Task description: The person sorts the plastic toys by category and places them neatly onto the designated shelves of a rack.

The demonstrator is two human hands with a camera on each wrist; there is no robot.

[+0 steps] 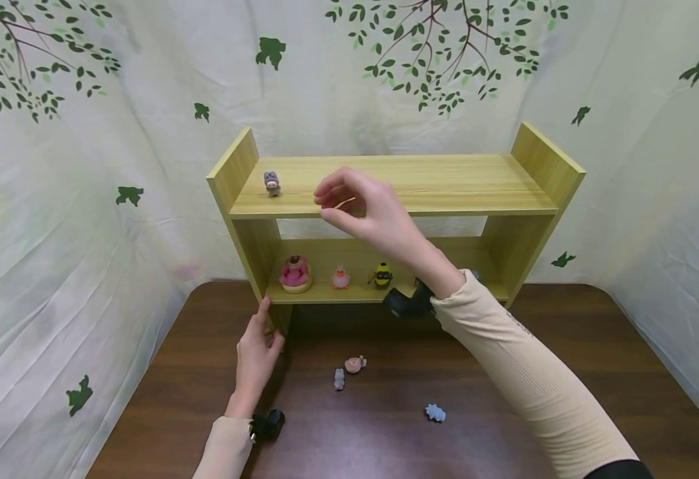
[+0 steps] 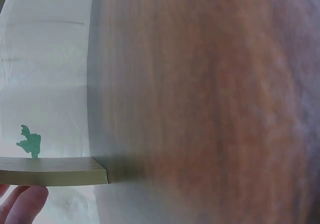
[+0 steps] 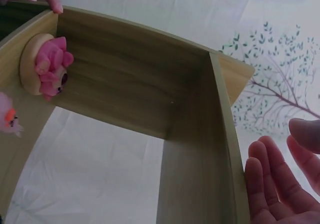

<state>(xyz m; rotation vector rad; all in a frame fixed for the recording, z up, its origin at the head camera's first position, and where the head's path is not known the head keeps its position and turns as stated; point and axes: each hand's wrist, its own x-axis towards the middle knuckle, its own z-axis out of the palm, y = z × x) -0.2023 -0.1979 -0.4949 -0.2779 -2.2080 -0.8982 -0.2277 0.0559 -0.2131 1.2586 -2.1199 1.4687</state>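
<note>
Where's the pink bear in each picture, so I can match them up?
Head view: the pink bear sits left on the lower level of the shelf.
Left wrist view: the pink bear isn't there.
Right wrist view: the pink bear is upper left, turned sideways.
Landmark in all three: the shelf, though the left wrist view shows just one board.
</note>
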